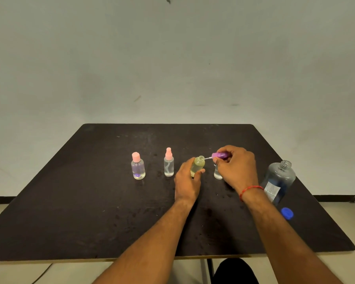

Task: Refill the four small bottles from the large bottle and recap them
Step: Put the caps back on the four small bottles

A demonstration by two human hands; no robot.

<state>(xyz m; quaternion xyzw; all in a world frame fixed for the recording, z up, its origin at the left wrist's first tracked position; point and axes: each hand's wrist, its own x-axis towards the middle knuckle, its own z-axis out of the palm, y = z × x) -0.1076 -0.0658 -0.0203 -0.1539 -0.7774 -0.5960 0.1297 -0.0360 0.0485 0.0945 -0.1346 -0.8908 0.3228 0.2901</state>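
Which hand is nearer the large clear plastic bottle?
Right. The right hand is beside the large clear plastic bottle; the left hand is farther left, gripping a small yellowish bottle.

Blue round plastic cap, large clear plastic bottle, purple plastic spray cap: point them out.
blue round plastic cap (287, 213): head view, top face.
large clear plastic bottle (281, 173): head view, shoulder.
purple plastic spray cap (219, 155): head view, side wall.

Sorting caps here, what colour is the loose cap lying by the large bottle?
The loose cap is blue; head view.
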